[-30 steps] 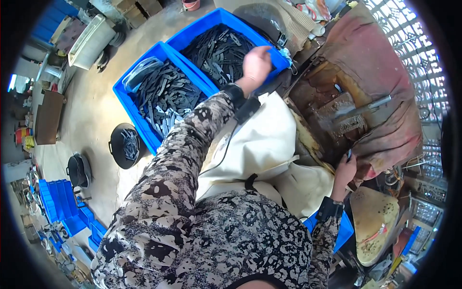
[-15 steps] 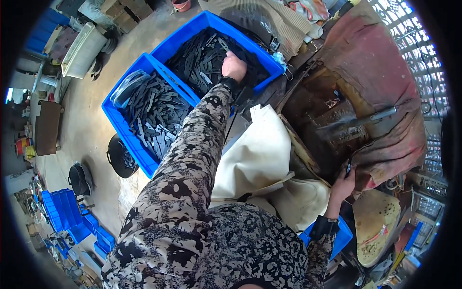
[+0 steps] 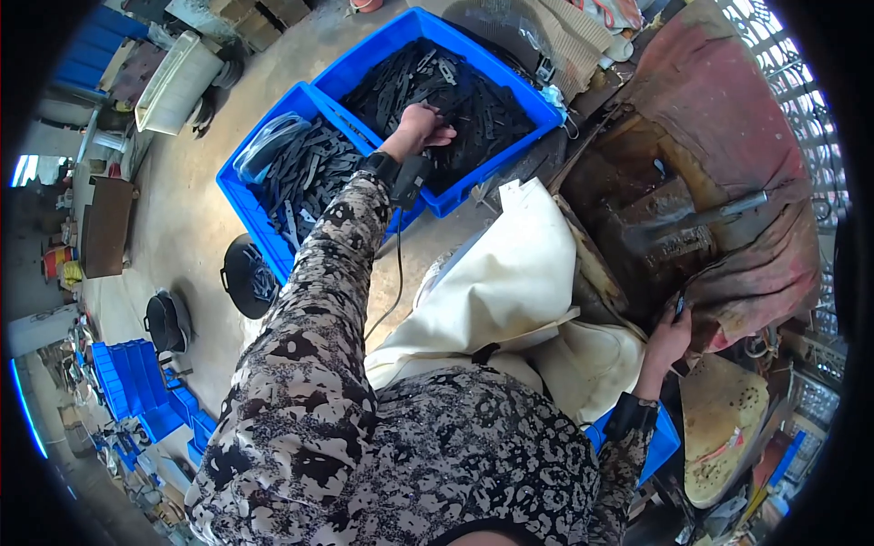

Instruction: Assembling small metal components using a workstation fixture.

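My left hand (image 3: 421, 127) is over the near side of the far blue bin (image 3: 546, 109), its fingers loosely bent and apart, with nothing visible in them. Dark flat metal strips (image 3: 487, 100) fill that bin, and one lighter strip (image 3: 446, 71) lies on top of the heap. My right hand (image 3: 669, 344) is closed on a small dark metal piece (image 3: 680, 303), mostly hidden by the fingers, beside the edge of a reddish cloth (image 3: 728, 314). That cloth drapes around a brown, wet-looking work recess (image 3: 628, 227) with a metal bar (image 3: 737, 206) across it.
A second blue bin (image 3: 238, 196) of strips and a clear plastic bag adjoins the first. Cream sheeting (image 3: 510, 273) covers my lap. A cable (image 3: 399, 273) hangs from my left wrist. Black tubs (image 3: 241, 282) and blue crates (image 3: 127, 378) stand on the floor to the left.
My left hand has drawn back toward me and left, away from the lighter strip it was touching, which stays on the heap. My right hand keeps its place by the cloth. The view has shifted slightly.
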Demonstrator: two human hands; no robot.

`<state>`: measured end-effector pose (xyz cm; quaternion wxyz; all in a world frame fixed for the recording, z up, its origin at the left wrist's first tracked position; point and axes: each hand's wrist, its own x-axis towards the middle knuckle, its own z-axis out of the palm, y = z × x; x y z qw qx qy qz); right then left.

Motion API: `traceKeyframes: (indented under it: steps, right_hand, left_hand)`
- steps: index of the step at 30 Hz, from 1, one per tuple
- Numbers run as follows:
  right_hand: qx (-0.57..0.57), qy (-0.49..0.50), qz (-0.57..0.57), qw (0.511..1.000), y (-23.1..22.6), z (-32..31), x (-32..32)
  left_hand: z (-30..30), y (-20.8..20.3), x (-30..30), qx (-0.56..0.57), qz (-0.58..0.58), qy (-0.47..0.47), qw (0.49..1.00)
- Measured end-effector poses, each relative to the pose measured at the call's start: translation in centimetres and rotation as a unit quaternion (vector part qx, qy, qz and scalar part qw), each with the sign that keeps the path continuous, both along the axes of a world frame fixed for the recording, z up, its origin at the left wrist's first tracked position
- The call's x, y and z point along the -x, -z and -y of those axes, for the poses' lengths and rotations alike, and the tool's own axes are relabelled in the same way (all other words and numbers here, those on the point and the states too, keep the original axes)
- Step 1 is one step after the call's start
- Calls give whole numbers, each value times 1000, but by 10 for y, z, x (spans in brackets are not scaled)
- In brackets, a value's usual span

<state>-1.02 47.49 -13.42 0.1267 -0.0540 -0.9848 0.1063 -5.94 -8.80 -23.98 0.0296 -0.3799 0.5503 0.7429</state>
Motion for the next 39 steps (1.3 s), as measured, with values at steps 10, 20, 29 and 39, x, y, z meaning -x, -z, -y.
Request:
traceKeyframes:
  steps: [10, 20, 29, 39]
  right_hand:
    - [-5, 0, -19, 1000, 1, 3, 3]
    - [-8, -4, -39, 999, 8, -1, 4]
    - [-4, -5, -40, 999, 8, 1, 7]
    - [-37, 17, -48, 998, 11, -8, 3]
  left_hand:
    - [16, -14, -24, -63, 9, 42, 997]
    - [32, -28, -27, -43, 40, 72, 996]
    - [30, -34, -34, -2, 2, 87, 996]
    - [-1, -54, -37, -55, -48, 139, 988]
